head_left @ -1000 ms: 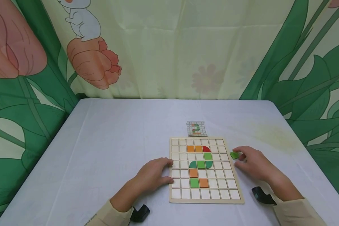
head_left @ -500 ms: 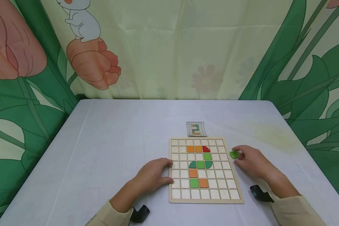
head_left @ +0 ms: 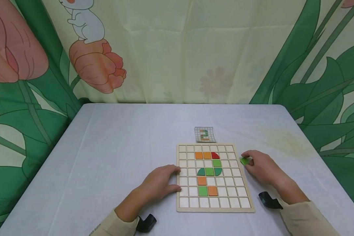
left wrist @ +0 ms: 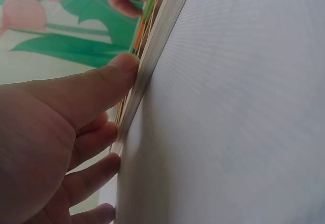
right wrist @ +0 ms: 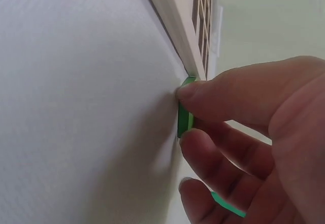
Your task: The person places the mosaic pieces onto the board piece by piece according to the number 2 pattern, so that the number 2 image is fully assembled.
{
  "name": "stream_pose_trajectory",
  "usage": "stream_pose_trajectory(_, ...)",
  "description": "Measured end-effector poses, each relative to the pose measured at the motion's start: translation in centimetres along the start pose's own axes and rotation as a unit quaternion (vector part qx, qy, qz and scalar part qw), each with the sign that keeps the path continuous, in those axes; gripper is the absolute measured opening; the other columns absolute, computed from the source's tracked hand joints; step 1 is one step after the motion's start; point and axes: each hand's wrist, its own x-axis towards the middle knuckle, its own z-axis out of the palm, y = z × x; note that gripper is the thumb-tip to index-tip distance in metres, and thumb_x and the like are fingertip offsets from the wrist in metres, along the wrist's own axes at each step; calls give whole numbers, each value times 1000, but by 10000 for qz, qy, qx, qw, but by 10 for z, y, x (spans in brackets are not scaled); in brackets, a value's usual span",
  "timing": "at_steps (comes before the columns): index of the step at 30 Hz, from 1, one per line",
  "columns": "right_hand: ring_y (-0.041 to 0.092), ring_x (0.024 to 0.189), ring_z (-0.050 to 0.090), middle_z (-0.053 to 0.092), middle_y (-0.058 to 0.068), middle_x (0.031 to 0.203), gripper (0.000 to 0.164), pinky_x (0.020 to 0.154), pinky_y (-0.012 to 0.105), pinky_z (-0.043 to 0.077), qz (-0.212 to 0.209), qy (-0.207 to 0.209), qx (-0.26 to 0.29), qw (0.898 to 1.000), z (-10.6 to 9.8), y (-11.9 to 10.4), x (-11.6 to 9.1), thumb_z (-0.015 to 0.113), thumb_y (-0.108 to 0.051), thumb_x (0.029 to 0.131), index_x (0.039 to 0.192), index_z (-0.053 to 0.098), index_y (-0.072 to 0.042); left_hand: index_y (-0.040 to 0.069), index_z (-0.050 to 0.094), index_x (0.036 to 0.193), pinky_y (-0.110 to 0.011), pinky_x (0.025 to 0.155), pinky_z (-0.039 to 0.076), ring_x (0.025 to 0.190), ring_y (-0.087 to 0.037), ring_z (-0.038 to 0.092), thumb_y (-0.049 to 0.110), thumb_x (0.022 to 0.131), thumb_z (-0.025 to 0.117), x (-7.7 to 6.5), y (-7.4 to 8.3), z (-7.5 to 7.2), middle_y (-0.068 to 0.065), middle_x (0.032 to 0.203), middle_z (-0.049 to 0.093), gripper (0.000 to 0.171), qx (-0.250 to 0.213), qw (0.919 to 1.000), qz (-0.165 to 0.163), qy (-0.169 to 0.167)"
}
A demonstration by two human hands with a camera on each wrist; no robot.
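Observation:
A wooden grid board (head_left: pixel 216 209) lies on the white-covered table, with orange, green and red tiles set in some of its cells. My left hand (head_left: pixel 157 183) rests at the board's left edge. In the left wrist view its thumb (left wrist: pixel 124 64) and fingertips touch the wooden side. To the right of the board, my right hand (head_left: pixel 262 166) pinches a green tile (head_left: pixel 244 161) between thumb and finger. The right wrist view shows this green tile (right wrist: pixel 185 112) on edge, close to the board's side, partly covered by the thumb.
Just behind the board lies a small printed card (head_left: pixel 205 134) with a coloured grid pattern. A patterned cloth (head_left: pixel 171 59) hangs beyond the table's far edge. Black devices (head_left: pixel 146 223) are worn at both wrists.
My right hand has shifted slightly left and away from me, and the green tile has turned a little in its fingers. The left hand and the board have stayed put.

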Motion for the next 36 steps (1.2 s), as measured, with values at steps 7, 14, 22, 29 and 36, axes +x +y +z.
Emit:
stream_pose_trajectory(7,25,82,57,63,18,106,37,69,42,51,-98,184,-209,9996,-2,0,-2,71,-11,88,119,62,7,8,61,129,-40,104,46,124,-23,57,33,84,82,0,1,0,-3,128,64,56,-10,10000,6,3)
stream_pose_trajectory(14,31,90,57,63,18,108,43,74,48,51,-74,298,-58,9995,-4,0,-5,71,-18,86,121,62,5,7,61,129,-40,103,47,123,-23,57,32,84,82,-1,1,-1,-4,127,64,56,3,10000,47,35)
stream_pose_trajectory(22,28,92,57,63,11,104,41,76,45,50,-476,491,24,9977,-1,-12,-10,72,-18,84,119,63,3,7,62,127,-40,102,47,121,-23,58,32,84,83,-2,0,-2,-4,126,65,55,-19,9999,133,98)
stream_pose_trajectory(29,25,91,59,62,5,100,40,77,44,52,-733,472,34,9962,5,-27,-16,75,-18,83,116,64,1,7,61,128,-40,103,47,122,-24,58,32,84,83,-1,1,-2,-4,127,64,55,-32,9999,121,83)
stream_pose_trajectory(36,19,85,54,57,-1,94,40,74,39,52,-928,300,-32,9952,14,-42,-22,76,-19,82,115,65,-1,7,62,128,-41,103,47,123,-24,57,32,84,83,-1,1,-2,-5,128,64,55,-22,10000,80,53)
